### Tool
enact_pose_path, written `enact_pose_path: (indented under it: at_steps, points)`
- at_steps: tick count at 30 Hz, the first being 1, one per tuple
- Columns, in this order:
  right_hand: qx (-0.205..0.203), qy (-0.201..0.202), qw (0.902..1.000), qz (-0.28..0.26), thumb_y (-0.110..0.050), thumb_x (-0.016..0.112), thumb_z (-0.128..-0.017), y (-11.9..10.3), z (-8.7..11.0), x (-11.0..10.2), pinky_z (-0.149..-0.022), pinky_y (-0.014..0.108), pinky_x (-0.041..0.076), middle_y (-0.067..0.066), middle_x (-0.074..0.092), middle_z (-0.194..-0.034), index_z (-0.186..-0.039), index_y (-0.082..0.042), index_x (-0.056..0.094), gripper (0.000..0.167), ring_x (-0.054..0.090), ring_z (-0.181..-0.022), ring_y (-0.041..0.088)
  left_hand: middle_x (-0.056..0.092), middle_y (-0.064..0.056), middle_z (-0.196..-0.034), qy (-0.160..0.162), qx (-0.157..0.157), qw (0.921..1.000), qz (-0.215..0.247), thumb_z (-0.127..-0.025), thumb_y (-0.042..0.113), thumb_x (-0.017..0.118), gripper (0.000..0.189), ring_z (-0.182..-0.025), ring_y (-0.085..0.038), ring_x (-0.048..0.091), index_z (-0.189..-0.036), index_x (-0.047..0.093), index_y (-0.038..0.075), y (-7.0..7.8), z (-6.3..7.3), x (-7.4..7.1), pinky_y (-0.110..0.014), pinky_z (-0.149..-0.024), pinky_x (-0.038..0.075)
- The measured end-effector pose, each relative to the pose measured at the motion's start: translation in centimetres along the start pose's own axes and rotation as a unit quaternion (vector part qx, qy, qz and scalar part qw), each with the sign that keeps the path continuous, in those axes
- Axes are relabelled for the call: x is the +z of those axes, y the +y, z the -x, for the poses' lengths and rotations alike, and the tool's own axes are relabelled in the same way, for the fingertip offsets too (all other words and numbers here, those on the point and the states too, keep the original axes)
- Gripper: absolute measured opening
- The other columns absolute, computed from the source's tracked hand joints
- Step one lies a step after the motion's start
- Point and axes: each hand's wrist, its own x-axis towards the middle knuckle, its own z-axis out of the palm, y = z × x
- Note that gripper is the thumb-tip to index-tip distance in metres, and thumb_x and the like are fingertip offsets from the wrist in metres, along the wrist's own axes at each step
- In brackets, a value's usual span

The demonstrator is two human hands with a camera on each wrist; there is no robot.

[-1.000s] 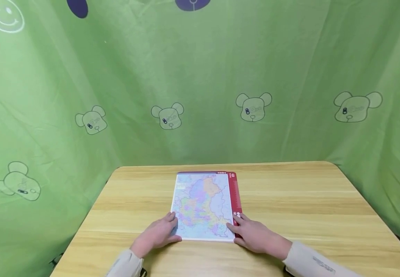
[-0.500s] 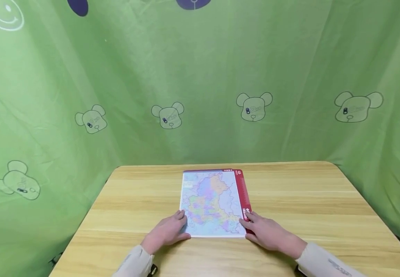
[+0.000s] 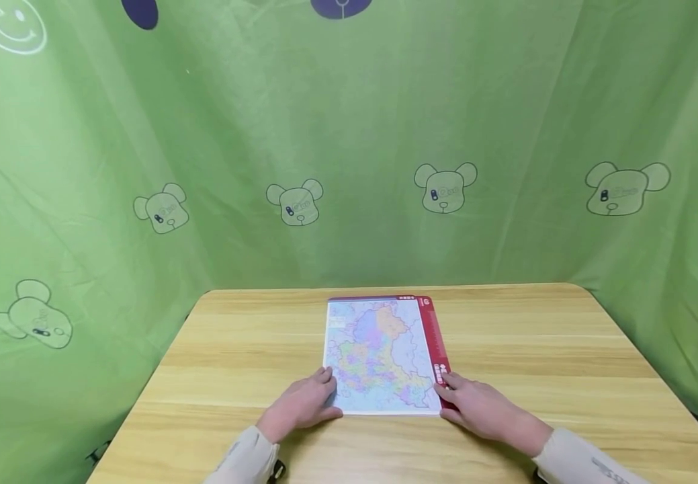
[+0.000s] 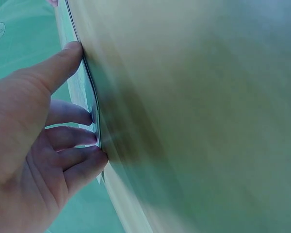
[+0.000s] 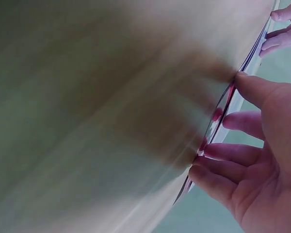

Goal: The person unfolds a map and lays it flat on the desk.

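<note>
A thin printed map lies flat on the wooden table, its coloured regions turned sideways and a red strip along the right side. At its near left corner, my left hand rests with the thumb at the near edge and fingers along the left edge. My right hand touches the near right corner, its fingertips over the red strip. In the left wrist view the fingertips meet the thin edge. The right wrist view shows the right fingertips against an edge with more than one thin layer.
The wooden table has rounded far corners. Behind it and on both sides hangs a green curtain with bear-head prints. Light sleeves cover both forearms.
The map has slid to the right across the table, and both hands have moved right along with it, keeping their places at its near corners.
</note>
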Motion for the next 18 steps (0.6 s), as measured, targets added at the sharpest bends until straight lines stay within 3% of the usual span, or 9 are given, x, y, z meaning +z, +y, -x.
enact_pose_path:
  at_steps: [9, 18]
  points:
    - [-0.002, 0.013, 0.9999, 0.008, -0.033, 0.064, -0.089, 0.9, 0.5, 0.3, -0.081, 0.05, 0.051, 0.028, 0.055, -0.123, -0.119, 0.001, 0.064, 0.046, 0.06, -0.102, 0.041, 0.042, -0.02, -0.141, 0.004, 0.016, 0.9998, -0.01, -0.09, 0.054, 0.053, 0.067, -0.129, -0.032, 0.042, -0.13, 0.053, 0.001, 0.1, -0.7, 0.1, -0.038, -0.101, 0.041]
    - [-0.012, 0.02, 0.9996, 0.018, -0.033, 0.064, -0.089, 1.5, 1.1, 0.1, -0.081, 0.05, 0.051, 0.028, 0.055, -0.122, -0.118, 0.001, 0.064, 0.045, 0.06, -0.103, 0.041, 0.04, -0.02, -0.143, -0.01, 0.009, 0.9997, -0.02, -0.091, 0.055, 0.052, 0.069, -0.13, -0.032, 0.04, -0.133, 0.05, 0.001, 0.9, -1.1, -0.2, -0.038, -0.103, 0.038]
